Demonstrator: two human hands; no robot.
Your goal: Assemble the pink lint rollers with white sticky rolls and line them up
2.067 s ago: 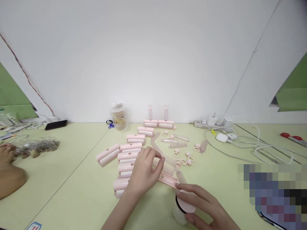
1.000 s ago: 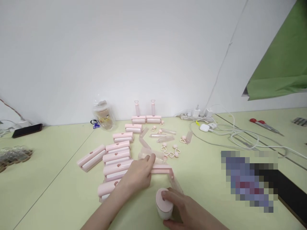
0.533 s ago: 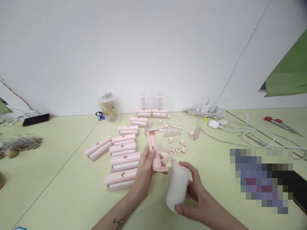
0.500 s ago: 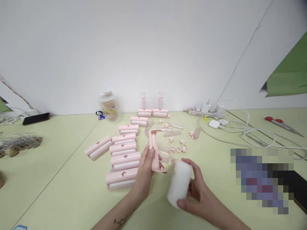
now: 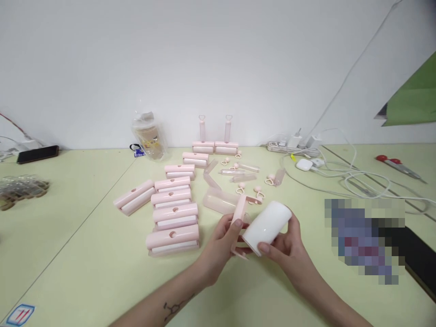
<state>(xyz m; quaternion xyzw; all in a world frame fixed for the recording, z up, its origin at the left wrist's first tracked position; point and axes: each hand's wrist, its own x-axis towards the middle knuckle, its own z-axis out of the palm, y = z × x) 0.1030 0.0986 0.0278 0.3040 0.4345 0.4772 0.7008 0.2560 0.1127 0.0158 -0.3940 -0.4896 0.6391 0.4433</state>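
Note:
My left hand (image 5: 223,245) is closed on a pink plastic frame (image 5: 240,211) with bent ends. In my right hand (image 5: 289,243) is a white roll (image 5: 268,225), tilted, its lower left end at the frame. Behind my hands lies a clear pinkish cover (image 5: 220,200). Left of them several pink holders with white rolls, such as the nearest one (image 5: 173,240), form a column. Two pink holders (image 5: 203,147) near the wall have upright handles (image 5: 227,131) behind them. Heart-shaped pink rings (image 5: 259,193) and clear handle pieces (image 5: 243,178) are scattered beyond the roll.
A bagged cup (image 5: 150,138) stands by the wall. White cables (image 5: 361,188) and a power strip (image 5: 277,147) lie at the right, with red-handled scissors (image 5: 397,165) beyond. Phones rest at the far left (image 5: 38,154) and right (image 5: 415,259). Clear jars (image 5: 22,188) sit at the left.
The pink frame and the white roll have come together, and the roll has tilted to the right. My left hand has shifted right. The whole view has moved slightly.

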